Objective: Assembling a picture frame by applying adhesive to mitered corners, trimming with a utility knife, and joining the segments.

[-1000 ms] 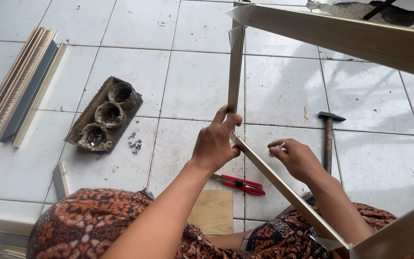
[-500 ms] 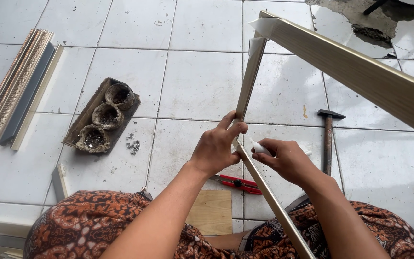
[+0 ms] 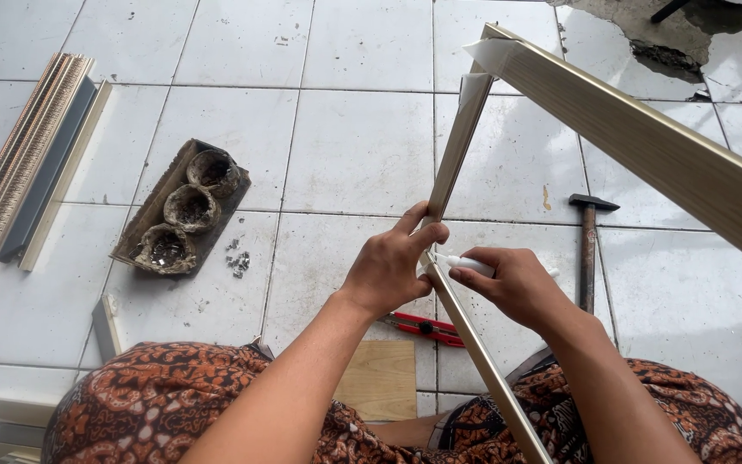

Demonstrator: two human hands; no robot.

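My left hand [image 3: 391,265] grips the corner joint of a gold-beige picture frame [image 3: 637,137], where two thin moulding strips meet. My right hand [image 3: 517,283] holds a small white glue tube [image 3: 467,264] with its nozzle pointed at that joint. The frame stands tilted above my lap. Its wide top bar runs from the upper middle to the right edge, and one strip [image 3: 483,361] slants down toward my knees.
On the tiled floor lie a hammer [image 3: 588,245], a red utility knife [image 3: 422,327], a wooden board [image 3: 381,379], a dark tray with three rusty cups [image 3: 184,206] and loose nails [image 3: 237,259] beside it. Moulding lengths [image 3: 27,159] lie at left. Broken tile [image 3: 663,34] shows top right.
The frame has swung left and lower in view. My right hand moved in from the right and brought the white tube up to the corner held by my left hand.
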